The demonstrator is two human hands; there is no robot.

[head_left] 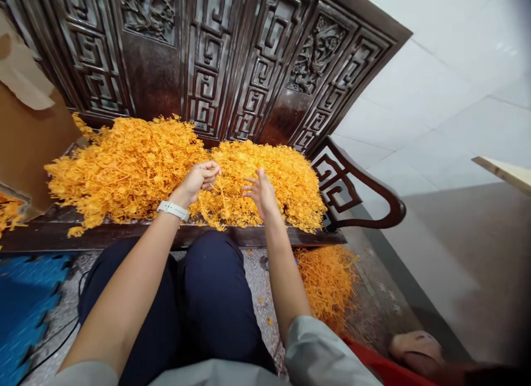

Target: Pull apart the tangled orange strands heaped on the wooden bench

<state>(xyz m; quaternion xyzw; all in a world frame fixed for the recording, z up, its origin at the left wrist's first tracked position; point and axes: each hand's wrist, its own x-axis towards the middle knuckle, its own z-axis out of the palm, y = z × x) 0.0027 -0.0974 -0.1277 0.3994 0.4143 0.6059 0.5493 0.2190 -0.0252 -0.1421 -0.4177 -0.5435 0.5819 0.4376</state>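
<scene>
Two heaps of yellow-orange artificial flower sprigs lie side by side on a dark wooden bench: a left heap (124,170) and a right heap (290,181). My left hand (198,180), with a pale watch band (173,210) at the wrist, is pinched at the gap between them. A thin orange sprig (224,198) hangs from its fingertips. My right hand (262,196) is held over the right heap, palm turned toward the left hand. Its fingers are spread and nothing shows between them.
The bench's carved back (207,60) rises behind the heaps, and its curved armrest (373,209) stands at the right. A cardboard box (37,137) is at the left. More orange stems (327,281) lie below the bench. Blue foam mats (29,297) cover floor at the left.
</scene>
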